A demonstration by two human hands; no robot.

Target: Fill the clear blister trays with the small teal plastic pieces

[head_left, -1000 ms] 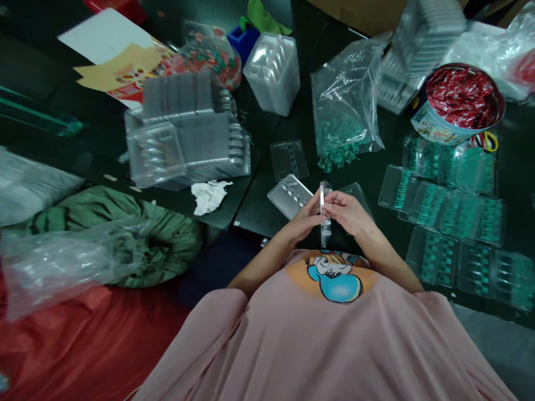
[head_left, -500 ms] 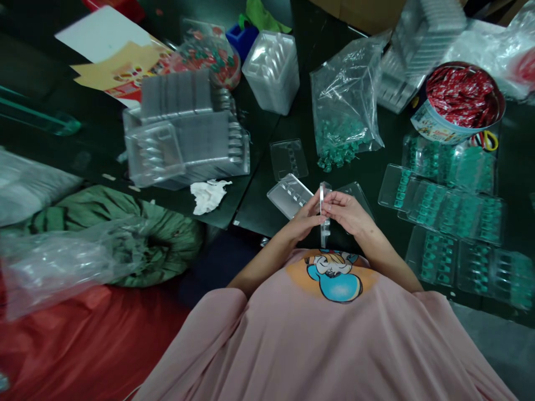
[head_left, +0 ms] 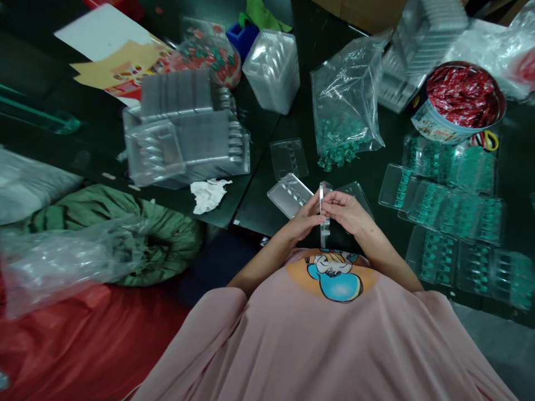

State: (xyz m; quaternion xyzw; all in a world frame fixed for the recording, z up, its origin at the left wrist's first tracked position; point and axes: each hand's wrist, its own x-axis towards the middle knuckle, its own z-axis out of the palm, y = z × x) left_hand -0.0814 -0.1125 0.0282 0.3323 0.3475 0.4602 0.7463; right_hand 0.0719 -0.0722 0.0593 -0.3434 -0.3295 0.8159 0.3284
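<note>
A clear plastic blister tray (head_left: 324, 234) stands on edge between my hands, close to my shirt. My left hand (head_left: 308, 217) grips it from the left side. From the other side, the fingers of my right hand (head_left: 345, 210) press together against the same tray. Flat on the table by my left hand lies another clear tray (head_left: 289, 195), partly behind the fingers. A third clear tray (head_left: 288, 159) lies farther back. Part of one more clear tray (head_left: 355, 192) shows behind my right hand. Whether my fingertips hold a small piece is too small to tell.
An open clear bag (head_left: 349, 94) spills green pieces (head_left: 336, 153) onto the dark table. Rows of trays with green pieces (head_left: 455, 209) lie at right, below a tub (head_left: 455, 131) of red wrappers. Stacked clear trays (head_left: 184, 133) and a crumpled white tissue (head_left: 209, 196) are at left.
</note>
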